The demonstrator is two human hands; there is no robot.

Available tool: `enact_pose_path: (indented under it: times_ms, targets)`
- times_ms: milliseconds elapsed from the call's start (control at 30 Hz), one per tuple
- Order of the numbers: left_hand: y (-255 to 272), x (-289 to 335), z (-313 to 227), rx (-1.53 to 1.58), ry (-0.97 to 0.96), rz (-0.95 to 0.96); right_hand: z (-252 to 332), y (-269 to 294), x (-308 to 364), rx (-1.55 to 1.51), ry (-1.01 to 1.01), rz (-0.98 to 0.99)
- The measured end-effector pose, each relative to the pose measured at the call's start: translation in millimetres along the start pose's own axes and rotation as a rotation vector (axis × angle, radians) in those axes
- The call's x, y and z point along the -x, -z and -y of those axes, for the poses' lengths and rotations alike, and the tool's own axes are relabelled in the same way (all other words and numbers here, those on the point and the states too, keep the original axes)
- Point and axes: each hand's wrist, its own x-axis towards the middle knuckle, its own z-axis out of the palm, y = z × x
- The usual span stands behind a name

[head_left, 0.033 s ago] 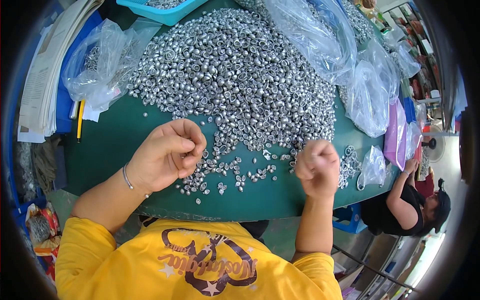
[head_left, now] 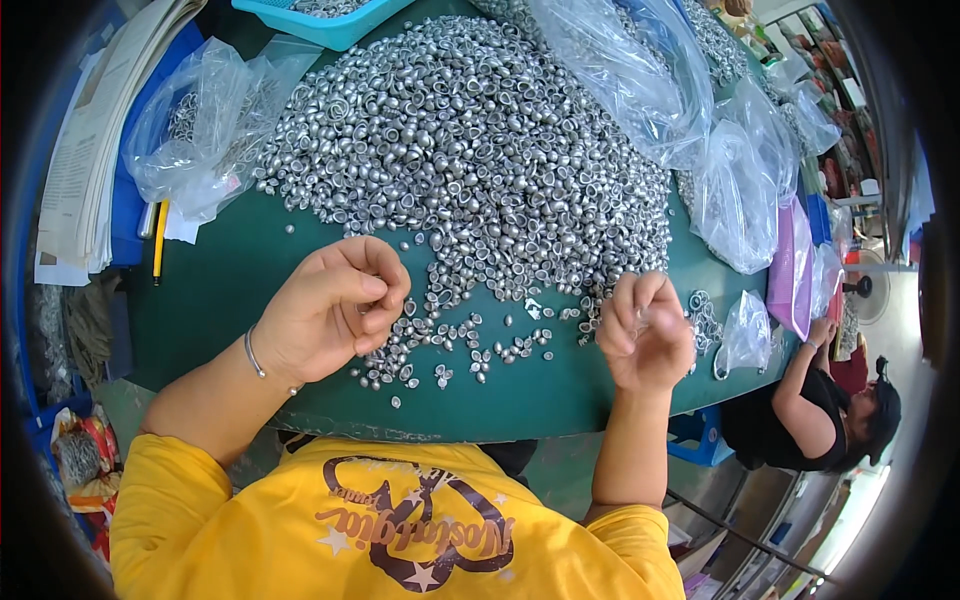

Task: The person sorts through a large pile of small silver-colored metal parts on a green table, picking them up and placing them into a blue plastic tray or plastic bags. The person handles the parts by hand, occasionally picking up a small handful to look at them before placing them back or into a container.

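A large heap of small silvery metal pieces, hollow and oval, covers much of the green table. My left hand, with a metal bangle at the wrist, hovers at the heap's near left edge. Its fingers are curled in and the thumb presses on them; whatever they hold is hidden. Beside the heap's near right edge, my right hand is raised with its fingers bent and apart, partly blurred. No piece can be made out in it. Between the hands lie several scattered loose pieces.
Clear plastic bags lie at the left and more bags at the right. A blue basket stands at the far edge. Papers and a yellow pencil are on the left. At the right sits another person.
My right hand has shifted slightly to the right and its bunched fingers have spread. The left hand has barely moved.
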Motion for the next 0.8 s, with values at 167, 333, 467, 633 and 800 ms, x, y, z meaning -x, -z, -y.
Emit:
enact_pose_path:
  times_ms: [167, 333, 467, 633, 800]
  targets:
    - [0, -1, -2, 0.025, -0.022, -0.030, -17, -17, -11, 1.455, 0.129, -0.357]
    - [0, 0, -3, 0.024, -0.038, -0.026, -24, -8, -15, 1.655, 0.399, -0.242]
    - [-1, -1, -2, 0.025, -0.032, -0.034, -19, -3, -12, 1.510, 0.185, -0.411]
    - [1, 0, -1, 0.019, -0.022, -0.034, -30, -14, -17, 1.927, 0.356, -0.215]
    - [1, -1, -1, 0.008, -0.032, -0.014, -18, -9, -7, 1.264, 0.167, -0.395]
